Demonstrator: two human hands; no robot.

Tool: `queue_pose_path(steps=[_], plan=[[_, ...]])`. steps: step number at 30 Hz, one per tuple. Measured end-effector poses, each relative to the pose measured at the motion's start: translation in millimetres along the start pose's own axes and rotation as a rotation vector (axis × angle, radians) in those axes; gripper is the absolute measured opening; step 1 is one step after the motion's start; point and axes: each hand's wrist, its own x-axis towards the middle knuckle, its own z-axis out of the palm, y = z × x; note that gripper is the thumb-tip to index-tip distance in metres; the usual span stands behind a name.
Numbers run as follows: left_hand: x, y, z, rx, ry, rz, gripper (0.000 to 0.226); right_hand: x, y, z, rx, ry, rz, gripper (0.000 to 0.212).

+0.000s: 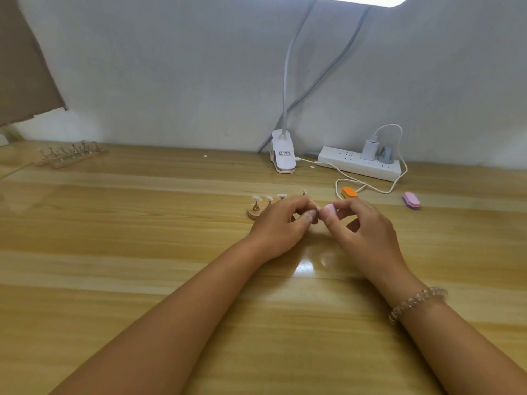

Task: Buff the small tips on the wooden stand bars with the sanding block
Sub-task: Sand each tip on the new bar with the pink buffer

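Two hands meet over the middle of the table (142, 252). The right hand (368, 235) pinches a small pink sanding block (330, 208) between thumb and first fingers; only the pale end of the block shows. The left hand (281, 226) has its fingers bent toward the thumb, just left of the block and almost touching it. The picture is blurred there, so I cannot tell if they hold something. Behind this hand's knuckles lies the wooden stand (254, 213), partly covered by the hand, with several small white tips (255, 198) standing up on it. Just behind the grip is an orange block (350, 192), and further to the right a pink and purple block (411, 199). Far behind the grip are a lamp clip (282, 155) and a power strip (359, 166). Well to the left, near the wall, is another stand (71, 155).
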Motion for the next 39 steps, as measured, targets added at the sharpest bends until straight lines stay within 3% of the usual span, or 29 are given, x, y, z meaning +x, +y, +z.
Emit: queue_pose_path(steps=[13, 25, 32, 36, 39], plan=[[0, 0, 0, -0.169, 0.059, -0.038, 0.014, -5, -9, 4, -0.025, 0.018, -0.098, 0.028], [0, -2, 0, -0.064, 0.000, -0.016, 0.020, -3, -10, 3, -0.005, 0.095, -0.090, 0.033], [0, -4, 0, -0.035, -0.042, -0.010, 0.018, 0, -5, 3, -0.007, 0.100, -0.053, 0.028], [0, -5, -1, -0.019, -0.032, -0.016, 0.018, -4, -8, 6, -0.005, 0.041, -0.128, 0.027], [0, -4, 0, -0.019, -0.033, -0.017, 0.018, 0, -6, 5, -0.005, 0.065, -0.062, 0.030]])
